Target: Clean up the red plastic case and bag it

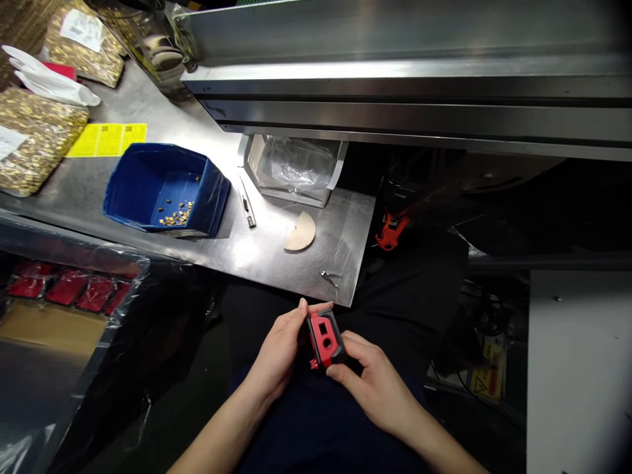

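Over my lap, a red and black plastic housing [323,337] with a square and a round opening is held between both hands. My left hand [279,349] grips its left side, with the thumb at the top corner. On the other side, my right hand [370,378] pinches the lower right edge between thumb and fingers. The fingers behind the housing are partly hidden. Beyond it, near the corner of the metal table [266,270], lie small nail clippers [330,279] and a beige half-round piece [301,232].
A blue bin [148,178] holds small brass parts. Beside it are a utility knife [245,204] and a grey bin [296,164] with plastic bags. A metal machine beam [395,92] crosses behind. Lower left, a lined box [74,329] contains red parts. Orange-handled pliers [392,230] sit right.
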`<act>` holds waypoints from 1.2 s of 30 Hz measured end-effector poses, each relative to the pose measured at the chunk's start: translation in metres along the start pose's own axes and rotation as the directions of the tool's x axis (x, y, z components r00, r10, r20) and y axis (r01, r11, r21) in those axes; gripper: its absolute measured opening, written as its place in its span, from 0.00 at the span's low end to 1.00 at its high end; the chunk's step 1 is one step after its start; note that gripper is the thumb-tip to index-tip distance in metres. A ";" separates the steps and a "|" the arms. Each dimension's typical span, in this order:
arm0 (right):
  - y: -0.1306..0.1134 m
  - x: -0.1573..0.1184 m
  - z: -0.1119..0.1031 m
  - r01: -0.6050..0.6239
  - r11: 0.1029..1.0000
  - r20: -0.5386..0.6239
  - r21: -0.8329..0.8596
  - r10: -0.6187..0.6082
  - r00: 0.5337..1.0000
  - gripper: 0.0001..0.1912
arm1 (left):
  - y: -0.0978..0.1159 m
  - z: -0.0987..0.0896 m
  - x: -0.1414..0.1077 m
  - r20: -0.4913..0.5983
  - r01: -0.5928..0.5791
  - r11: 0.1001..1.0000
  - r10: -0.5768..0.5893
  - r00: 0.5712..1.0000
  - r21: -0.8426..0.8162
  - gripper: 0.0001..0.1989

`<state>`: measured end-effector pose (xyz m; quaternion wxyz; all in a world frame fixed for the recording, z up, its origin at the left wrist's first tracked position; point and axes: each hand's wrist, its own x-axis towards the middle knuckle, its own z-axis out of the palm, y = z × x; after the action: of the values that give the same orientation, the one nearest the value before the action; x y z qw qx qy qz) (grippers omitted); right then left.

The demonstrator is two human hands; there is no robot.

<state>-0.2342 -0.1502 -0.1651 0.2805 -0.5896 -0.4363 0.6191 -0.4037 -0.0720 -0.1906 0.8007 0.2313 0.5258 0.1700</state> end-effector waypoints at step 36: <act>-0.014 0.031 -0.011 -0.162 0.884 0.022 0.438 0.170 0.985 0.20 | 0.017 0.005 -0.001 0.188 -0.381 0.889 0.341 0.921 0.254 0.13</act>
<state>-0.2301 -0.1146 -0.1676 0.3556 -0.5518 -0.2314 0.7180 -0.3997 -0.0590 -0.1791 0.7476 0.4493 0.4357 0.2222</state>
